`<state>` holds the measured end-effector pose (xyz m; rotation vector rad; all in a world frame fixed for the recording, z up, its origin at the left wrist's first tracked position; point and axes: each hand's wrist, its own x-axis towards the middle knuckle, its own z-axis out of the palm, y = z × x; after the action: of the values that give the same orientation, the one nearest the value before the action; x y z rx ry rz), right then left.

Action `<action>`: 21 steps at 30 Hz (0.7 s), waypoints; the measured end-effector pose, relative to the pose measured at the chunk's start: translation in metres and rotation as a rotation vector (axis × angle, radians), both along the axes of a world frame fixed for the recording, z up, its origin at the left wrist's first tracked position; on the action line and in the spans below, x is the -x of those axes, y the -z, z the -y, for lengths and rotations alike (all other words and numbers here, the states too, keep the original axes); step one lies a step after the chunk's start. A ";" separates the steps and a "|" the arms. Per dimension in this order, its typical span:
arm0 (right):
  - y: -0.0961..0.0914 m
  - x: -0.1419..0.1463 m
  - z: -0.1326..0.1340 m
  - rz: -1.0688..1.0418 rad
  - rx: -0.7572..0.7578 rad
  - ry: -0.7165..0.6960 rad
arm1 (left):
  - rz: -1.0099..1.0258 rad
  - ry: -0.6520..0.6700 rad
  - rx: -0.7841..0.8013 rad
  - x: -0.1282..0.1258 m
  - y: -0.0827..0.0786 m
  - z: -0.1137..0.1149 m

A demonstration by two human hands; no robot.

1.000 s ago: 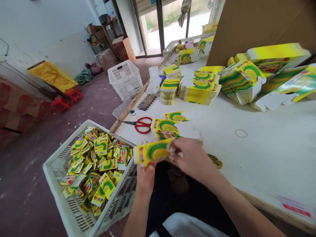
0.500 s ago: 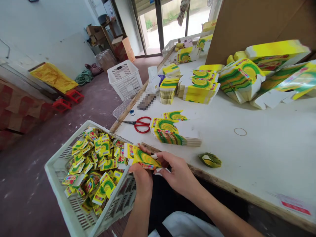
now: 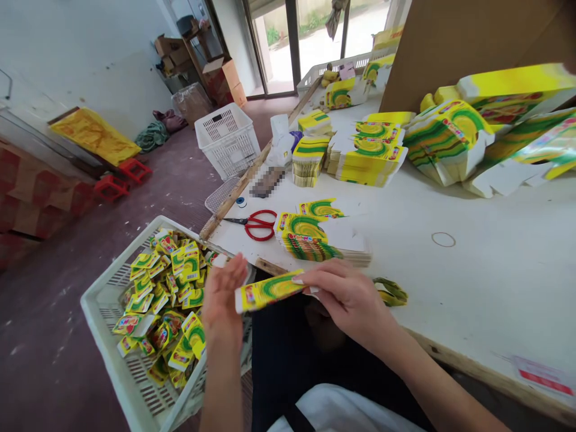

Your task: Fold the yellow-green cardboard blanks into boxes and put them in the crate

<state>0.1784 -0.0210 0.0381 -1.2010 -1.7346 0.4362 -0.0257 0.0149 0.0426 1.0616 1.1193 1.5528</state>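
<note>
A small yellow and green printed carton (image 3: 267,290) is pinched at its right end by my right hand (image 3: 346,297), over my lap at the table edge. My left hand (image 3: 225,294) is off the carton, just beyond its left end, fingers apart and somewhat blurred. Beside my left arm stands a pale plastic basket (image 3: 157,414) heaped with small yellow cartons (image 3: 191,264). Past my right hand, a stack of flat cartons (image 3: 310,237) lies on the white table (image 3: 472,288). A dark green and yellow ring-shaped piece (image 3: 392,292) is partly hidden behind my right hand.
Red-handled scissors (image 3: 261,225) and a small spool (image 3: 242,202) lie near the table's left edge. More carton stacks (image 3: 369,159) stand farther back. A thin rubber band (image 3: 443,239) lies to the right. A white crate (image 3: 227,141) sits on the floor.
My left hand has let go of the carton and moved left. The right hand still has the carton, now flatter and more level, and has shifted slightly right and up.
</note>
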 end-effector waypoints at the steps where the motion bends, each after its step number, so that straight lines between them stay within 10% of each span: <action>1: -0.003 -0.002 0.002 0.059 -0.058 -0.006 | -0.033 -0.017 -0.039 0.006 -0.010 0.001; 8: -0.010 0.013 0.012 0.108 -0.200 -0.108 | -0.749 0.432 0.006 -0.009 -0.025 0.022; 12: 0.005 0.020 0.012 -0.418 0.054 0.097 | -0.830 0.384 -0.060 -0.030 -0.004 0.028; 17: 0.018 0.027 0.007 -0.826 0.635 -0.182 | -0.826 0.358 -0.287 -0.035 0.014 0.034; 21: 0.018 0.027 0.002 -0.731 0.569 -0.198 | -0.866 0.331 -0.391 -0.033 0.018 0.030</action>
<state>0.1512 -0.0229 0.0197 -1.0463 -1.1085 1.3691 0.0074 -0.0153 0.0250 2.1906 1.1053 1.0599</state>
